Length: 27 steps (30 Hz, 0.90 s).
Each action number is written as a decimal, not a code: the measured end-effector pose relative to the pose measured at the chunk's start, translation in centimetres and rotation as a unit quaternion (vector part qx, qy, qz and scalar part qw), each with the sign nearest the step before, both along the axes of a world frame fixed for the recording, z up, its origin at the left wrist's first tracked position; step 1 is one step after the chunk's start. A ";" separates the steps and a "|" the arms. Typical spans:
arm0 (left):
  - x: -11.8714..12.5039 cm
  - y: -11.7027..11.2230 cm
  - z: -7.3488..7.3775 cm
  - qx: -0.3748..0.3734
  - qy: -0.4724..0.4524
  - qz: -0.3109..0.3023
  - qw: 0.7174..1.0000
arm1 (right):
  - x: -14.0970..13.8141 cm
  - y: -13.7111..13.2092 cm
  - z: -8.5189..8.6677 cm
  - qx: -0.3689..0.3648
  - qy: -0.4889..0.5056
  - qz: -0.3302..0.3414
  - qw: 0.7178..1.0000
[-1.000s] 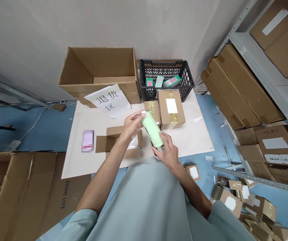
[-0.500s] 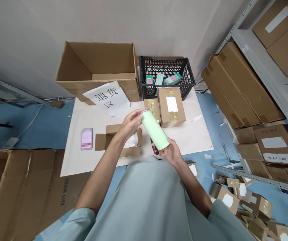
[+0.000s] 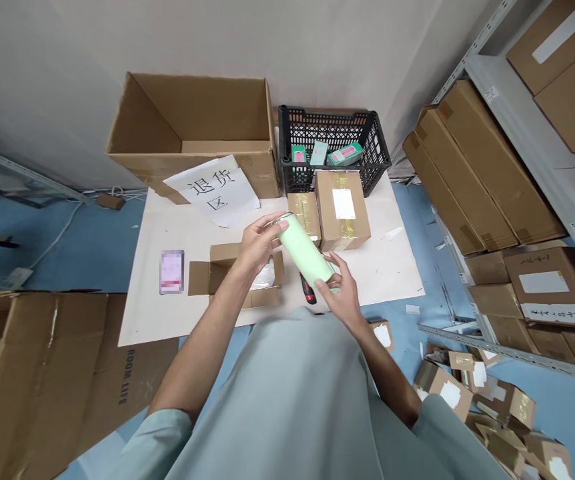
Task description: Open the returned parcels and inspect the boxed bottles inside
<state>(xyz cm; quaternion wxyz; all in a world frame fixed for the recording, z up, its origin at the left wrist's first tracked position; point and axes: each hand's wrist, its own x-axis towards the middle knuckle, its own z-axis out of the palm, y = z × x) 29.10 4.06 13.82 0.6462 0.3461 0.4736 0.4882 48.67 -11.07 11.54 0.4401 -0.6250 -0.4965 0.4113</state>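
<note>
A pale green tumbler point(image 3: 304, 250) is held tilted between both hands above the table's front part. My left hand point(image 3: 260, 243) grips its upper end by the rim. My right hand point(image 3: 341, 290) is closed around its lower end, where a bit of darker green shows by the fingers; I cannot make out what that is. Below the tumbler lies a black-and-red tool point(image 3: 308, 291), partly hidden. An opened small carton point(image 3: 222, 252) with white wrapping point(image 3: 266, 275) inside sits under my left forearm.
A large open carton point(image 3: 192, 163) with a paper sign point(image 3: 212, 190) stands at the back left. Beside it is a black crate point(image 3: 383, 157) holding small green boxes. Two taped cartons point(image 3: 357, 230) sit before the crate. A blurred pink-purple item point(image 3: 171, 270) lies left. Shelving point(image 3: 507, 87) stands right.
My right hand has shifted its hold on the tumbler's lower end, with the fingers now spread around its far side. The view has tilted slightly.
</note>
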 end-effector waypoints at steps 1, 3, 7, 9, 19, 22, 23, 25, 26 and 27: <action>0.1 0.0 -0.1 -0.005 0.004 0.004 1.000 | -0.1 -0.2 -0.1 0.026 -0.092 0.002 0.995; 0.2 -0.1 -0.4 -0.019 0.008 0.006 1.000 | -0.5 -0.5 -0.4 0.048 -0.229 0.014 0.972; 0.4 -0.4 -0.8 -0.030 0.011 -0.012 0.999 | -1.4 -1.0 -1.4 0.038 -0.310 0.006 0.950; 0.5 -0.6 -0.9 -0.024 0.010 -0.023 0.999 | -1.5 -0.9 -1.6 0.025 -0.278 -0.012 0.960; -0.9 -0.4 1.1 0.031 0.062 -0.034 0.997 | 0.0 0.3 -0.1 -0.115 0.321 0.018 0.940; -1.1 -0.2 1.5 0.032 0.051 -0.046 0.997 | 0.1 0.4 -0.3 -0.160 0.411 0.045 0.896; -1.1 -0.2 1.5 0.022 0.031 -0.058 0.998 | 0.1 0.4 -0.3 -0.177 0.433 0.051 0.882; -0.8 -0.2 1.2 -0.007 -0.016 -0.090 0.996 | -0.2 0.2 -0.5 -0.210 0.463 0.064 0.859; -0.6 -0.3 1.1 -0.019 -0.037 -0.105 0.994 | -0.5 0.0 -0.5 -0.221 0.472 0.070 0.850; -0.4 -0.4 0.9 -0.028 -0.054 -0.115 0.991 | -0.7 -0.1 -0.6 -0.229 0.478 0.076 0.844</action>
